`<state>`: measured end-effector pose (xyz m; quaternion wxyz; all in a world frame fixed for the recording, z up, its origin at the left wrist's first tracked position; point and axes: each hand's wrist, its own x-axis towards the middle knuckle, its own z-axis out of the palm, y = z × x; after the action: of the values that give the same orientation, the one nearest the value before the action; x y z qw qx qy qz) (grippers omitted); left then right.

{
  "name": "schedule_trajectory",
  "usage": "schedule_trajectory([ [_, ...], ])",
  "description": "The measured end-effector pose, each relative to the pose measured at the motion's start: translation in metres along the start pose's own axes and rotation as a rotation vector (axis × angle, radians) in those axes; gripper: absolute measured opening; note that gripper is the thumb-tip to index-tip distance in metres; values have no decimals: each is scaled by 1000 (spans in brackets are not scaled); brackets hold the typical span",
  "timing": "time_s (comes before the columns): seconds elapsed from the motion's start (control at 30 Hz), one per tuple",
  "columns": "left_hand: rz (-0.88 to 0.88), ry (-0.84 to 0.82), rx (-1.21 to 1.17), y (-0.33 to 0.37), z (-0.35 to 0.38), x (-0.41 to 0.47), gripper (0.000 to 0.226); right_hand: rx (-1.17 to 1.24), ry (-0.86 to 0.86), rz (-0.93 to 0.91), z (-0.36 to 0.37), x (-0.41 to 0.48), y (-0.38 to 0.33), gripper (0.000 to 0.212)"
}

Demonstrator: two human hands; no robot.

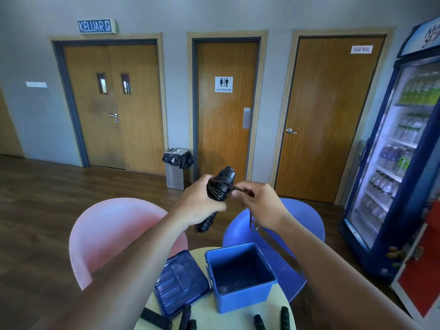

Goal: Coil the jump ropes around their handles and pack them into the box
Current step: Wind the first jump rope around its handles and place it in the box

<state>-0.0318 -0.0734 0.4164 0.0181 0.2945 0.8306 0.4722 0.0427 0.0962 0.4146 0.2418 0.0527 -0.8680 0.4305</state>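
- We see the left hand (198,206) closed around a pair of black cylindrical jump-rope handles (215,194), held above the table with one end pointing up and away and the other down towards us
- A thin black cord (215,189) lies in several loops around the middle of the handles; its surface looks smooth and glossy
- The right hand (258,206) pinches the free run of the cord between thumb and fingers, just beside the handles; a short length hangs below the palm
- Below the hands stands the box (240,277), a blue, square, moulded plastic container with a thick rim, open at the top; its interior is dark and we cannot tell whether anything lies in it
- Its lid (181,284), flat, dark blue and ribbed, lies touching the box on the left
- Both rest on a round, pale cream table (209,315)
- Further handles (284,316), black with a ridged grip texture, lie near the table's front edge, some left of the box and some right
- Two smooth moulded chairs stand behind the table: a pink chair (114,232) to the left, a blue chair (302,225) to the right
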Motion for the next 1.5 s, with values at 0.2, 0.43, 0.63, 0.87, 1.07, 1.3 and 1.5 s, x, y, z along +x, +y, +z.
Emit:
schedule_trajectory([
  [0.2,-128,-66,-624,-4,0,-6,59,99,101,-88,-8,2,-12,23],
  [0.43,-150,-321,-1106,-5,8,-14,52,54,247,-154,-7,8,-16,22],
  [0.63,-7,-325,-690,-2,4,-12,70,20,159,-74,-14,12,-10,6],
  [0.87,-43,-182,-572,3,-1,-16,68,-170,-84,-39,-28,10,-22,17],
  [1.07,74,-193,-661,8,-3,-21,66,321,-153,153,-31,6,-17,20],
  [1.3,76,-162,-747,11,-5,-19,37,222,78,189,-22,2,-12,52],
  [1.5,73,-286,-898,15,-12,-13,26,516,-45,86,-21,2,-8,35],
])
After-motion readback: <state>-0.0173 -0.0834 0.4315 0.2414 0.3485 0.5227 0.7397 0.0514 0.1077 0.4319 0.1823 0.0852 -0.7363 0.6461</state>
